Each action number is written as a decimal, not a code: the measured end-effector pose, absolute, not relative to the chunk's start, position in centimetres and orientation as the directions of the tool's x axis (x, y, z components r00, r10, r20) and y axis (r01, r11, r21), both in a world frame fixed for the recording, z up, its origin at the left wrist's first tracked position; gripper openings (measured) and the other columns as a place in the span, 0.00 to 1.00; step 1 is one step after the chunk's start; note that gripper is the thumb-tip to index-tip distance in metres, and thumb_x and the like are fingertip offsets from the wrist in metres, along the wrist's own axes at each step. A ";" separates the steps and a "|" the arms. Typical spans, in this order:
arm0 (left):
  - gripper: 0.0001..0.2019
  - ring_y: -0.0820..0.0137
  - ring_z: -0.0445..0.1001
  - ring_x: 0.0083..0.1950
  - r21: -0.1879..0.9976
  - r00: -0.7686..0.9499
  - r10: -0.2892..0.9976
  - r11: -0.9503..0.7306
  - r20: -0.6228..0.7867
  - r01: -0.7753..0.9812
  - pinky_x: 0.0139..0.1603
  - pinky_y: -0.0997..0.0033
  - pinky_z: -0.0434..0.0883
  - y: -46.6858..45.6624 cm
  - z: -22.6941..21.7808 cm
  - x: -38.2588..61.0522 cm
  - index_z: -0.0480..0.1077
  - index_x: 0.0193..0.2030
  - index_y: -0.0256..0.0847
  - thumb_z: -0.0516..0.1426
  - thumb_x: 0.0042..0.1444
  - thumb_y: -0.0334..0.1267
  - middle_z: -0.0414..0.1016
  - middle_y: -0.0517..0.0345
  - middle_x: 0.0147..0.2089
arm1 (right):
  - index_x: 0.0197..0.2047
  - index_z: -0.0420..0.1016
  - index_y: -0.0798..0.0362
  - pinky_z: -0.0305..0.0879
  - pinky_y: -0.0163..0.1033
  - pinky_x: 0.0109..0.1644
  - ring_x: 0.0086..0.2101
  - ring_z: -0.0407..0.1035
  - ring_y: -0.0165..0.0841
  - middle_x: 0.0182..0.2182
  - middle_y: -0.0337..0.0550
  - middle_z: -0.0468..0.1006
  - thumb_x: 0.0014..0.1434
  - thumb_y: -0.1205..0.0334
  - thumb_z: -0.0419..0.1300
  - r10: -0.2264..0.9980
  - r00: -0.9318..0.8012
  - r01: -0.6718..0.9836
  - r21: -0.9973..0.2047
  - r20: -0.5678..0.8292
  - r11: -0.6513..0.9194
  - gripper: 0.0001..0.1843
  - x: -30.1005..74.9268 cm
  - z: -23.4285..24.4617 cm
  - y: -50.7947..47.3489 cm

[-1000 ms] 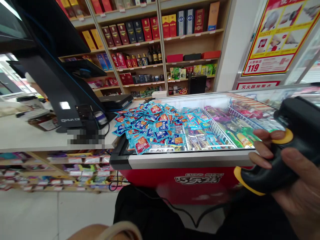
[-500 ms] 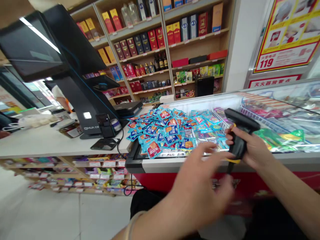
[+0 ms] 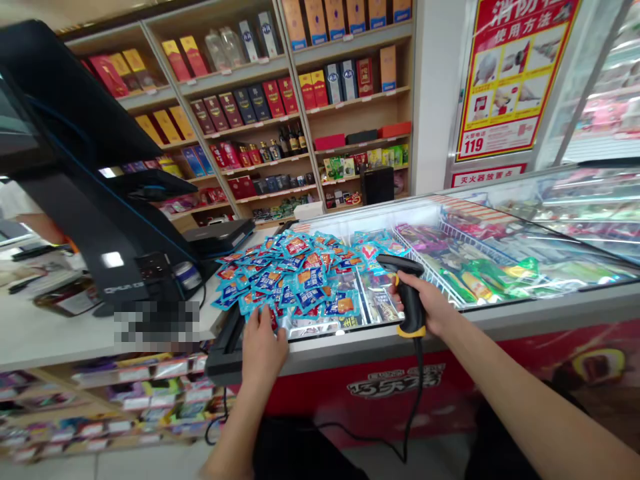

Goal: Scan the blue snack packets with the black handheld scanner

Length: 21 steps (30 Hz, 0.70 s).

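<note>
- Terminal (image 3: 75,167): black, on a stand, at far left; screen cut off by the frame edge.
- Bench (image 3: 45,340): white top carrying the terminal; a pixelated patch hides whatever lies at its front (image 3: 156,327).
- Packets (image 3: 285,280): blue and red foil snack packs in a loose heap, at the left end of the freezer, running up to the bench side. Most lie piled and unsorted; no separate stack of finished packs shows. Whether they sit on glass or inside the freezer cannot be told.
- Left hand (image 3: 263,353): at the heap's front edge, fingers (image 3: 253,323) slightly spread, tips down among the packs. A silvery pack (image 3: 283,325) shows beside them; any pinch is hidden by the back of the hand.
- Freezer (image 3: 400,340): chest type, with a grey rim and red front; wire dividers (image 3: 430,257) part off mixed packaged goods to the right.
- Scanner (image 3: 411,300): black handheld type with a yellow collar, head tilted down over the packs near the divider, not touching the left hand.
- Right hand (image 3: 430,303): fingers curled closed around the scanner grip.
- Cable (image 3: 414,393): black, drops from the scanner base past the freezer front, its lower end out of clear view.
</note>
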<state>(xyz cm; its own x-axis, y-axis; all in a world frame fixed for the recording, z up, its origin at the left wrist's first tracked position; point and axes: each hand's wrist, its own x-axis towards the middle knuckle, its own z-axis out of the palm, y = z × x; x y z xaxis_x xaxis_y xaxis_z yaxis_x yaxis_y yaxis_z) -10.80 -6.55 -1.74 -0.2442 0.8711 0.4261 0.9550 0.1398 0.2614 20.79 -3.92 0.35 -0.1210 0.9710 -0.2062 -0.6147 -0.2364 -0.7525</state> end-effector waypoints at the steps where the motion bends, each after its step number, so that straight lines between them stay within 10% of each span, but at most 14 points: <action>1: 0.27 0.51 0.61 0.66 0.314 -0.249 0.853 0.106 0.459 0.944 0.65 0.51 0.60 -6.6 -1.8 -11.2 0.60 0.63 0.26 0.49 0.56 0.32 0.62 0.31 0.63 | 0.29 0.72 0.59 0.64 0.28 0.18 0.19 0.63 0.25 0.22 0.41 0.71 0.60 0.62 0.59 0.972 -0.123 -0.608 -0.759 -0.201 -0.234 0.10 20.7 0.5 -4.0; 7: 0.24 0.57 0.67 0.63 0.664 -0.454 0.621 -0.147 0.639 0.733 0.65 0.54 0.62 -7.5 0.3 -9.5 0.62 0.63 0.38 0.48 0.60 0.38 0.68 0.46 0.61 | 0.28 0.72 0.57 0.64 0.28 0.17 0.18 0.63 0.25 0.20 0.41 0.72 0.56 0.60 0.63 0.973 -0.136 -0.582 -0.780 -0.187 -0.231 0.10 20.3 0.7 -4.1; 11: 0.19 0.60 0.78 0.45 0.916 -0.418 0.816 -0.351 0.401 0.194 0.50 0.57 0.75 -5.8 1.9 -3.3 0.70 0.48 0.38 0.51 0.58 0.50 0.78 0.48 0.44 | 0.30 0.72 0.57 0.64 0.28 0.17 0.18 0.64 0.25 0.21 0.41 0.72 0.58 0.60 0.61 0.973 -0.148 -0.587 -0.777 -0.176 -0.230 0.09 20.4 0.5 -4.0; 15: 0.16 0.65 0.78 0.43 0.930 -0.252 0.945 -0.271 0.209 -0.248 0.47 0.58 0.77 -2.5 1.4 2.0 0.67 0.37 0.39 0.57 0.53 0.52 0.77 0.55 0.37 | 0.30 0.72 0.57 0.63 0.28 0.17 0.18 0.63 0.25 0.22 0.41 0.72 0.59 0.57 0.60 0.967 -0.175 -0.599 -0.760 -0.184 -0.253 0.11 20.5 0.4 -3.9; 21: 0.12 0.65 0.79 0.40 0.927 -0.232 0.968 -0.174 0.099 -0.332 0.44 0.59 0.78 -0.8 -0.7 3.8 0.66 0.39 0.39 0.58 0.54 0.45 0.77 0.56 0.38 | 0.30 0.73 0.57 0.62 0.28 0.17 0.18 0.63 0.25 0.23 0.43 0.74 0.60 0.58 0.56 0.965 -0.204 -0.589 -0.766 -0.166 -0.257 0.12 20.6 0.4 -3.9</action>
